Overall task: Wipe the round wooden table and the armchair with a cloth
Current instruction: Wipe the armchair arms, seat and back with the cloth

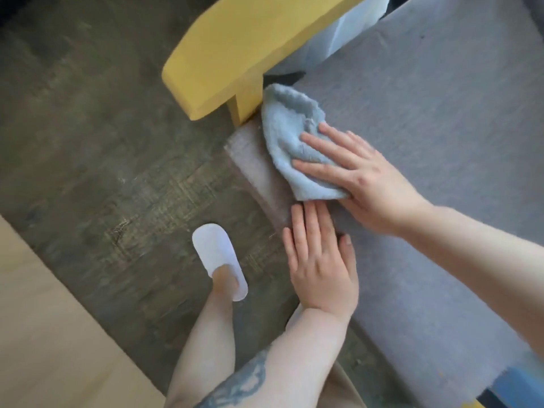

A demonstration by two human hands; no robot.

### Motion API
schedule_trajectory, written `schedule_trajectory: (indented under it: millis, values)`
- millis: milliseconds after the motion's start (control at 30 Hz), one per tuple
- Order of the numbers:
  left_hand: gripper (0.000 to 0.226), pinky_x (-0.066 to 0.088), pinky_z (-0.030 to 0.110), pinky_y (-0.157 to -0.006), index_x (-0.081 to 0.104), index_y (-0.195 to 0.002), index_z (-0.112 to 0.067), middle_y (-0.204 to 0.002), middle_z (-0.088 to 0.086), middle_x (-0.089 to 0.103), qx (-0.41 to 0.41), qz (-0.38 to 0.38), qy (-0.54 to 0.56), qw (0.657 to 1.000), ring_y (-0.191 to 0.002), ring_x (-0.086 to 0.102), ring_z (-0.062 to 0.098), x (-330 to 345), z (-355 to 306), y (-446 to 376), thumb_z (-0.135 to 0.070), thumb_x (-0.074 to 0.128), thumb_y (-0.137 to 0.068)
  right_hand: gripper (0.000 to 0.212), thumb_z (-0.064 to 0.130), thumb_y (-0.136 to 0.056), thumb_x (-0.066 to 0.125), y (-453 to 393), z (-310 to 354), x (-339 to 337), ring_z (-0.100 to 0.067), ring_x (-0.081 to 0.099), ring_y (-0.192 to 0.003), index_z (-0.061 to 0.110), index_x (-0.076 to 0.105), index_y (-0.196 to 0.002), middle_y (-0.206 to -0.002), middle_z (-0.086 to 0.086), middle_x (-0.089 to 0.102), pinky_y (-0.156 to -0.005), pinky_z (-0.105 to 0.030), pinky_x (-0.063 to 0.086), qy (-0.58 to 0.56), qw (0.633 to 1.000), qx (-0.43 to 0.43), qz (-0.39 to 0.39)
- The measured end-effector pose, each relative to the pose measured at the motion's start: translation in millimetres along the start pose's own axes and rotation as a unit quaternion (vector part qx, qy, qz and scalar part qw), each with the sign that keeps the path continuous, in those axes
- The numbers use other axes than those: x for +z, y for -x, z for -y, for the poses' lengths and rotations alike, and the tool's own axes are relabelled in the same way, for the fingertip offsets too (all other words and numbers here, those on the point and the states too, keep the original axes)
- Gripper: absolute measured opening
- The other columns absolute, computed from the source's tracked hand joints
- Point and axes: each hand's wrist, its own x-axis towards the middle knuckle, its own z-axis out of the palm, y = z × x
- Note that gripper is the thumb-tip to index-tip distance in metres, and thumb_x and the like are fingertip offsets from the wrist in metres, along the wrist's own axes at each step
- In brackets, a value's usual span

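A light blue cloth (pixel 290 136) lies bunched on the front left corner of the armchair's grey seat cushion (pixel 426 107), just beside the yellow wooden armrest (pixel 235 51). My right hand (pixel 359 178) lies flat on the cloth with straight fingers, pressing it to the cushion. My left hand (pixel 319 260) rests flat on the cushion's front edge, just below the cloth, fingers straight and holding nothing. A pale wooden surface (pixel 44 334) at the lower left may be the round table's edge.
Dark wood floor (pixel 88 142) fills the left side. My foot in a white slipper (pixel 219 260) stands on it close to the chair's front. A white, translucent sheet (pixel 350 28) shows behind the armrest.
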Motion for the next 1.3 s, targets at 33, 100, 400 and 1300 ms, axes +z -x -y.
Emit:
schedule_trajectory:
  millis: [33, 100, 400, 1300]
  values:
    - [0.06, 0.01, 0.039, -0.118, 0.023, -0.151, -0.009, -0.158, 0.005, 0.024, 0.01, 0.002, -0.008, 1.0, -0.147, 0.015, 0.022, -1, 2, 0, -0.035, 0.032, -0.098, 0.048, 0.017, -0.092, 0.036, 1, -17, -7, -0.03, 0.024, -0.143, 0.021, 0.05, -0.138, -0.152, -0.009, 0.034, -0.117, -0.045, 0.02, -0.002, 0.999, 0.034, -0.016]
    - [0.059, 0.011, 0.039, -0.118, 0.021, -0.151, -0.009, -0.159, 0.006, 0.022, 0.009, 0.007, -0.017, 1.0, -0.147, 0.015, 0.022, -4, 3, -3, -0.036, 0.027, -0.1, 0.049, 0.012, -0.089, 0.041, -14, -26, -12, -0.037, 0.027, -0.141, 0.018, 0.052, -0.137, -0.151, -0.015, 0.036, -0.114, -0.05, 0.023, -0.034, 0.962, 0.238, -0.131]
    - [0.057, 0.004, 0.038, -0.119, 0.025, -0.15, -0.01, -0.156, 0.006, 0.028, 0.116, 0.043, -0.089, 0.988, -0.146, 0.015, 0.021, -13, 15, -7, -0.038, 0.023, -0.101, 0.049, 0.005, -0.087, 0.038, -48, 0, 2, -0.038, 0.04, -0.134, 0.017, 0.06, -0.129, -0.143, -0.013, 0.047, -0.108, -0.05, 0.036, 0.023, 0.995, 0.032, -0.087]
    - [0.055, -0.002, 0.035, -0.119, 0.021, -0.153, -0.016, -0.16, -0.001, 0.017, 0.313, 0.097, -0.034, 0.944, -0.148, 0.007, 0.017, -71, 81, -129, -0.034, 0.018, -0.102, 0.055, -0.003, -0.083, 0.038, 32, 125, 62, -0.034, 0.034, -0.138, 0.018, 0.058, -0.131, -0.147, -0.01, 0.041, -0.111, -0.048, 0.028, 0.001, 0.92, 0.33, -0.211]
